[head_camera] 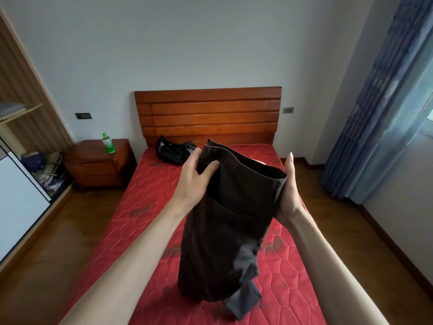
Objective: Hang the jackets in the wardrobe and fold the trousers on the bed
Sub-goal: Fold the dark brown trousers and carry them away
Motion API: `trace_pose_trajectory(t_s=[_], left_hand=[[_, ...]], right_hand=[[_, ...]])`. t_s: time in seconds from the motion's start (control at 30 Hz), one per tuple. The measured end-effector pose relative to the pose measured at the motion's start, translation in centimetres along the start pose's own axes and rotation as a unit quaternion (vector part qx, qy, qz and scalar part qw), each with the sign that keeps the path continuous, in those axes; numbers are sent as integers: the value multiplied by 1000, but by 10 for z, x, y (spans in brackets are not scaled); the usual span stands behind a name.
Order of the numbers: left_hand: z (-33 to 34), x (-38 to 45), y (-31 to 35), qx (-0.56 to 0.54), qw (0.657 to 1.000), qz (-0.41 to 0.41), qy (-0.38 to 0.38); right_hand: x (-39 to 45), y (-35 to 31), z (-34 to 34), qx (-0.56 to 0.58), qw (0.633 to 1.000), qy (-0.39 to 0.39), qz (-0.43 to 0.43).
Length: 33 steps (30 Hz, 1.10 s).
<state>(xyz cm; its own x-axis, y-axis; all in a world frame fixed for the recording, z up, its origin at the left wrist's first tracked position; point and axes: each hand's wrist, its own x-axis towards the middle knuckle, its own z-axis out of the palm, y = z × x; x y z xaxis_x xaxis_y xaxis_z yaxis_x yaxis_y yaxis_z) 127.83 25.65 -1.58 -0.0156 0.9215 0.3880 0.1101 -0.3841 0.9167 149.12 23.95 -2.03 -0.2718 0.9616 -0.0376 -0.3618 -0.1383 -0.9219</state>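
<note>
I have the trousers (225, 221) up off the bed (150, 207), hanging over the middle of the mattress with the lower end brushing or nearly brushing the cover toward the foot edge. My left hand (194, 177) pinches the upper hem at its left corner, thumb in front and fingers curled behind the cloth. My right hand (290, 186) is at the right corner of that hem; the palm lies against the fabric and the fingers run up fairly straight, so I read it as pressing and steadying the edge, though the fingertips behind the cloth are hidden and I cannot tell whether any of them hook it.

The step, as I judge it, is squaring the garment before laying it down to fold. To do it well I would get a real pinch with the right hand first, since a flat palm will let that corner slide. Then pull the two corners apart until the top edge is taut and level, give a light shake so the lower part hangs without the twist I see near the bottom, where a grey lining or inner face shows. Lay it down from the bottom upward, along the length of the bed, so no crease gets trapped.

A black jacket (174, 152) lies crumpled at the head edge, by the headboard (208, 113), well apart from where I would set the trousers down.
</note>
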Motion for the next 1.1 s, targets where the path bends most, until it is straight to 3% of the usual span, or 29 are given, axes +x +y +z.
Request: trace_pose_trajectory(t_s=[0.1, 0.27, 0.4, 0.53, 0.63, 0.73, 0.83, 0.9, 1.0, 1.1], left_hand=[[-4, 7, -1, 12, 1000, 4, 23], [-18, 17, -3, 54, 998, -6, 15], [-43, 31, -10, 109, 994, -25, -12], [-70, 50, -18, 238, 961, -62, -126], [-76, 61, -29, 341, 919, -83, -178], [-72, 69, -46, 398, 890, -98, -198], [-68, 86, -63, 420, 868, -135, -227], [-67, 106, -72, 436, 856, -146, -238], [-67, 149, -73, 476, 850, -100, -201], [-66, 198, -55, 496, 863, -29, -88]], right_hand=[[4, 8, -10, -120, 988, -22, -97], [20, 6, -5, -259, 940, 59, -213], [41, -9, -14, -306, 940, 25, -149], [66, -14, -19, -358, 931, -13, -75], [89, -12, -23, -481, 874, 8, -76], [116, -13, -25, -554, 830, -57, -14], [150, -18, -17, -675, 724, -120, 72], [176, -23, -7, -742, 653, -122, 90], [217, -38, 6, -803, 593, -63, 12], [253, -70, 14, -798, 591, 24, -119]])
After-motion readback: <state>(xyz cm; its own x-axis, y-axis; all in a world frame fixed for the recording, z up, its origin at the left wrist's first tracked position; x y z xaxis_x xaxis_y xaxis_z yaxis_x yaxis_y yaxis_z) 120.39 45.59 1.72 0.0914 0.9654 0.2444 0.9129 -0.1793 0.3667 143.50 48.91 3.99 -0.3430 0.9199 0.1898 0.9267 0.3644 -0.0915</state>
